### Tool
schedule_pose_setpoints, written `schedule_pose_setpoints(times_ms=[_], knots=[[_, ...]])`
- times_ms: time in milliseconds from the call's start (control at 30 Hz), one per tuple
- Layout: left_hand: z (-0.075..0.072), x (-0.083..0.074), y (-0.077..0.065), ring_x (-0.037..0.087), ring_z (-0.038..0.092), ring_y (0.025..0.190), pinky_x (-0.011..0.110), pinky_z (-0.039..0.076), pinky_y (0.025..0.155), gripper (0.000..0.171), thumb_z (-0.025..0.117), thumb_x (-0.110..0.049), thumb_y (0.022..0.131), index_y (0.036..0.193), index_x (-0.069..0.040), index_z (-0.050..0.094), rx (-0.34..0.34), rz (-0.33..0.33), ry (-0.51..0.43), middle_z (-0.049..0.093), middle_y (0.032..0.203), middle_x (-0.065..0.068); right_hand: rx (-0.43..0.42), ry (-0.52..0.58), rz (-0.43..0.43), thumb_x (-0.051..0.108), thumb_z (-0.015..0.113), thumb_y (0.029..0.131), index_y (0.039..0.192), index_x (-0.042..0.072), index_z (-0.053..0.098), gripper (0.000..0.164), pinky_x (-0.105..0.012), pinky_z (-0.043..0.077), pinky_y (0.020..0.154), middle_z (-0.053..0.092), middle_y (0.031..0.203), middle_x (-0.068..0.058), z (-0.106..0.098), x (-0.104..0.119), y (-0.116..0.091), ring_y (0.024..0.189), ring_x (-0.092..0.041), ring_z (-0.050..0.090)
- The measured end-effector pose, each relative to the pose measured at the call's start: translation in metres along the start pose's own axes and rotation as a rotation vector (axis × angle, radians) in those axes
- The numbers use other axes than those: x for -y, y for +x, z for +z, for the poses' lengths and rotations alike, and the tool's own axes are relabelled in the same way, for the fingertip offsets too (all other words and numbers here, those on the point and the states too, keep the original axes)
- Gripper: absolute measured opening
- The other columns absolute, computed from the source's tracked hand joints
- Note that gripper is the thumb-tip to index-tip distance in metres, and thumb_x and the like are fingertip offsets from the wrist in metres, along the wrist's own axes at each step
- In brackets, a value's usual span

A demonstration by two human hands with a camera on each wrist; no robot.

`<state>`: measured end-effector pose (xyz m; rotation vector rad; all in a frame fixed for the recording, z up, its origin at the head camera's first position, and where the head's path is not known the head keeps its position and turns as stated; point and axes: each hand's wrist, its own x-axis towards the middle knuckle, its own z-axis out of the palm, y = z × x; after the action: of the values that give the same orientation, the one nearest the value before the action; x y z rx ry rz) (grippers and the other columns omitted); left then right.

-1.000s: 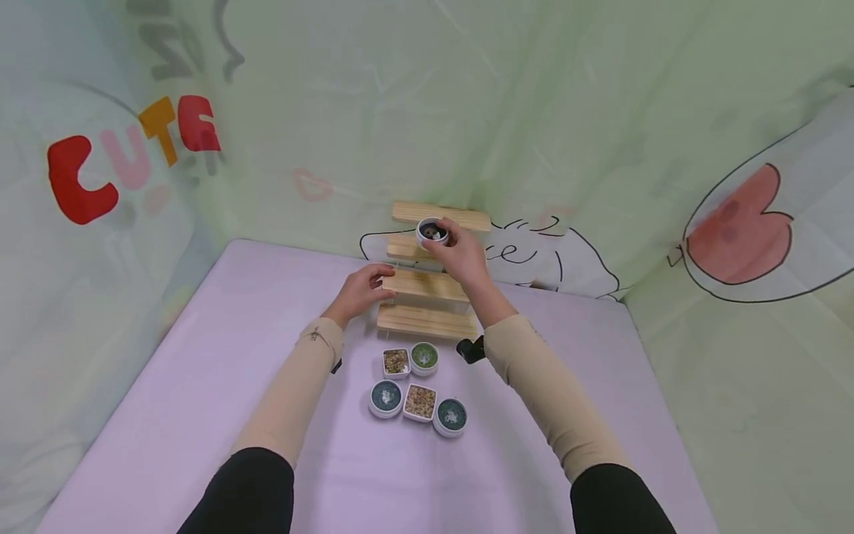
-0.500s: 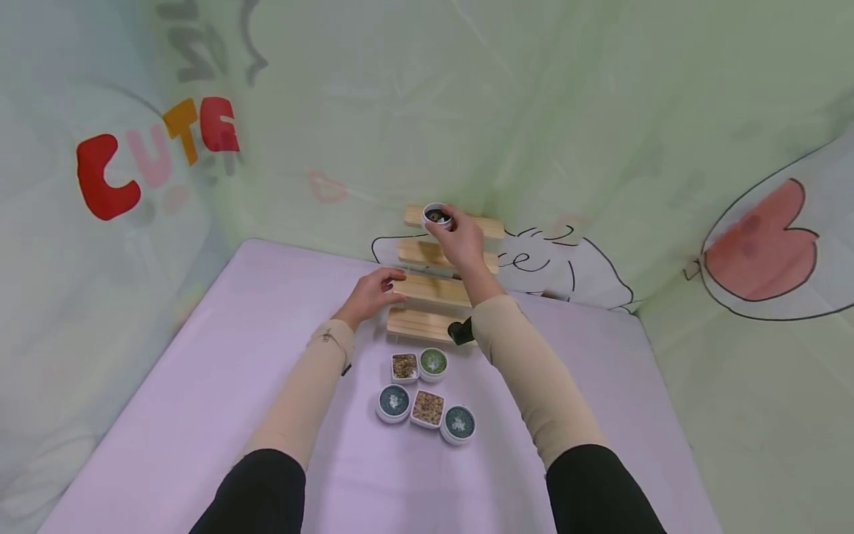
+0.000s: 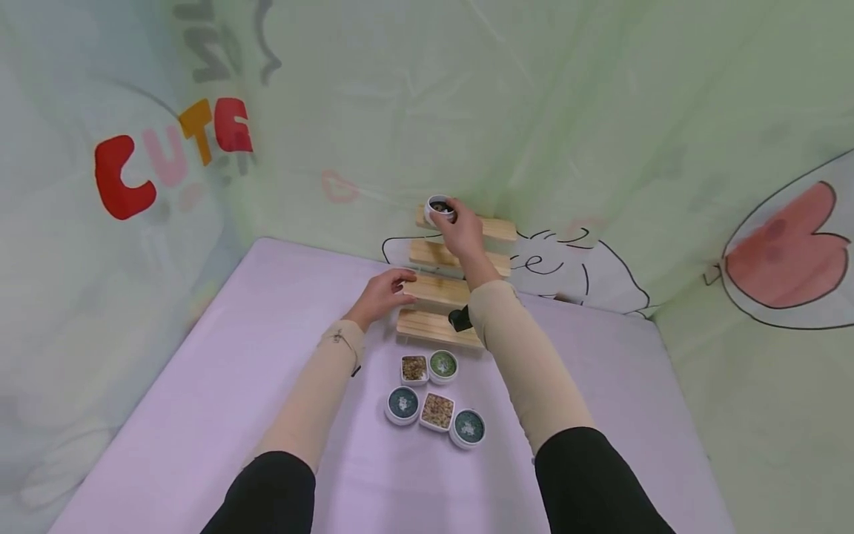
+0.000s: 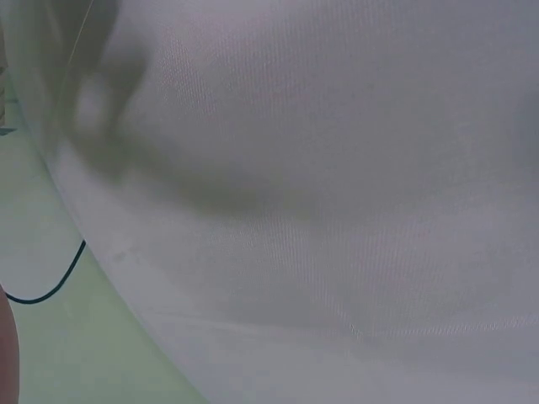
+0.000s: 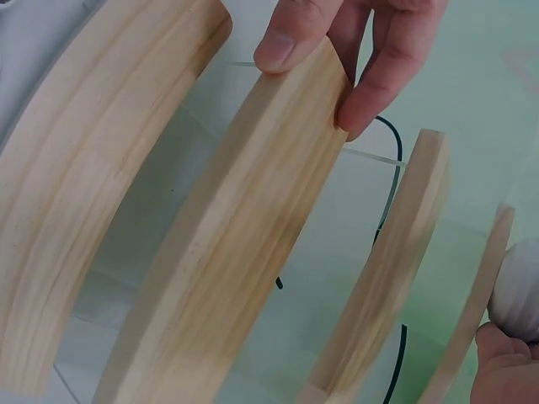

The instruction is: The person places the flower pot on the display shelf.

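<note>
My right hand [image 3: 467, 231] holds a small white round pot [image 3: 438, 209] with dark contents at the left end of the top board [image 3: 499, 228] of a wooden tiered stand. In the right wrist view the pot [image 5: 515, 290] sits right at that board's edge, with my right fingertips below it. My left hand [image 3: 383, 295] pinches the left end of a lower board [image 3: 437, 289]; thumb and fingers of this left hand [image 5: 370, 42] show at the board's end in the right wrist view. The left wrist view shows mostly pale cloth.
Several small pots stand in front of the stand: round ones with green [image 3: 443, 363] or dark blue-green tops [image 3: 403, 404], and square ones with brown gravel [image 3: 437, 411]. A lilac cloth [image 3: 300, 311] covers the table. Printed green curtain [image 3: 400, 111] hangs close behind the stand.
My right hand has carried the pot up and back, from over the upper boards to the top board. The left hand keeps its grip. The whole head view has shifted slightly.
</note>
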<state>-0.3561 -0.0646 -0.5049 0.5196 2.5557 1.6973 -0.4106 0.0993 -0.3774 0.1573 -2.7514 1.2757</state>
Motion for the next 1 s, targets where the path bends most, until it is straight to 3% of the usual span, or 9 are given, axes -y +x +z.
schedule_pose_setpoints(times_ms=[367, 500, 600, 700, 833, 1000], knots=[[0.008, -0.004, 0.001, 0.026, 0.054, 0.126, 0.022, 0.045, 0.107, 0.05, 0.076, -0.009, 0.084, 0.129, 0.001, 0.058, 0.027, -0.008, 0.013, 0.059, 0.133, 0.015, -0.021, 0.013, 0.017, 0.036, 0.056, 0.1, 0.147, 0.011, 0.044, 0.054, -0.041, 0.052, 0.093, 0.055, 0.134, -0.015, -0.007, -0.006, -0.004, 0.115, -0.029, 0.053], [0.008, -0.001, 0.003, 0.025, 0.054, 0.125, 0.022, 0.045, 0.107, 0.05, 0.077, -0.01, 0.084, 0.129, 0.001, 0.059, 0.03, 0.004, 0.013, 0.059, 0.132, 0.014, -0.042, 0.041, -0.013, 0.036, 0.057, 0.1, 0.149, 0.012, 0.041, 0.057, -0.036, 0.05, 0.102, 0.038, 0.152, -0.014, -0.009, -0.011, -0.007, 0.127, -0.027, 0.049], [0.007, 0.002, 0.004, 0.025, 0.054, 0.125, 0.021, 0.045, 0.107, 0.049, 0.078, -0.011, 0.084, 0.128, 0.001, 0.059, 0.026, 0.007, 0.015, 0.059, 0.132, 0.014, -0.07, 0.049, -0.045, 0.038, 0.057, 0.099, 0.153, 0.014, 0.034, 0.063, -0.033, 0.035, 0.117, 0.021, 0.161, -0.008, -0.011, -0.017, -0.012, 0.142, -0.024, 0.032], [0.005, 0.005, 0.005, 0.025, 0.054, 0.125, 0.021, 0.045, 0.107, 0.05, 0.078, -0.011, 0.083, 0.128, 0.0, 0.059, 0.022, 0.008, 0.022, 0.059, 0.132, 0.014, -0.11, 0.049, -0.063, 0.039, 0.057, 0.099, 0.156, 0.015, 0.027, 0.068, -0.032, 0.022, 0.123, 0.021, 0.161, -0.005, -0.013, -0.024, -0.02, 0.147, -0.022, 0.021], [0.004, 0.005, 0.006, 0.025, 0.053, 0.126, 0.024, 0.045, 0.108, 0.05, 0.078, -0.011, 0.083, 0.128, 0.001, 0.059, 0.025, 0.01, 0.021, 0.057, 0.135, 0.013, -0.169, 0.065, -0.071, 0.039, 0.058, 0.098, 0.157, 0.014, 0.023, 0.073, -0.034, 0.021, 0.123, 0.024, 0.16, -0.005, -0.018, -0.037, -0.039, 0.146, -0.024, 0.024], [0.002, 0.002, 0.005, 0.027, 0.053, 0.127, 0.023, 0.046, 0.107, 0.049, 0.078, -0.009, 0.083, 0.127, 0.002, 0.059, 0.024, 0.005, 0.032, 0.055, 0.137, 0.015, -0.159, 0.13, -0.062, 0.038, 0.059, 0.098, 0.156, 0.012, 0.025, 0.072, -0.036, 0.03, 0.12, 0.027, 0.159, -0.008, -0.021, -0.059, -0.087, 0.143, -0.028, 0.03]])
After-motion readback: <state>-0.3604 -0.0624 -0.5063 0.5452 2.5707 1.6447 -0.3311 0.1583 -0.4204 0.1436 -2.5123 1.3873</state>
